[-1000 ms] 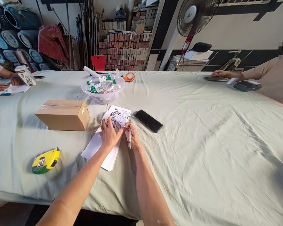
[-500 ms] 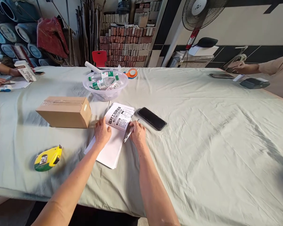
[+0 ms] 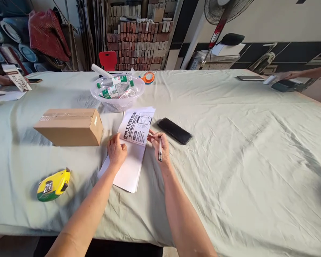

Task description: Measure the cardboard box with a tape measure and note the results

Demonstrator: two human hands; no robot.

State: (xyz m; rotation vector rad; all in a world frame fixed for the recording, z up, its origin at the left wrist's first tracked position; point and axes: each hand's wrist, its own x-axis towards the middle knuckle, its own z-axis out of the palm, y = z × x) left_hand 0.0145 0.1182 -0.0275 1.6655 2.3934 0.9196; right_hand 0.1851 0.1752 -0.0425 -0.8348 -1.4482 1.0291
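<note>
A stack of white paper [image 3: 128, 167] lies in front of me, its printed top part [image 3: 139, 125] folded up and away from the blank sheets. My left hand [image 3: 117, 149] presses on the left edge of the paper at the fold, fingers curled and thumb resting on the sheet. In my right hand [image 3: 162, 147] is a pen [image 3: 160, 150], held with its end pointing toward me. Fingertips of that hand touch or almost touch the right edge of the printed sheet. A black smartphone [image 3: 175, 131] lies just right of it.
Left of the paper are a cardboard box [image 3: 69, 126] and a yellow-green tape measure [image 3: 53, 185]. Behind stand a plastic basin [image 3: 117, 103] of bottles and orange-handled scissors [image 3: 148, 77]. Other people's hands show at far left and right, near a dark device [image 3: 285, 85].
My right hand has moved slightly up and right, turning the pen to point toward me. The printed sheet's far edge has risen. The left hand stays on the paper; the view has shifted slightly.
</note>
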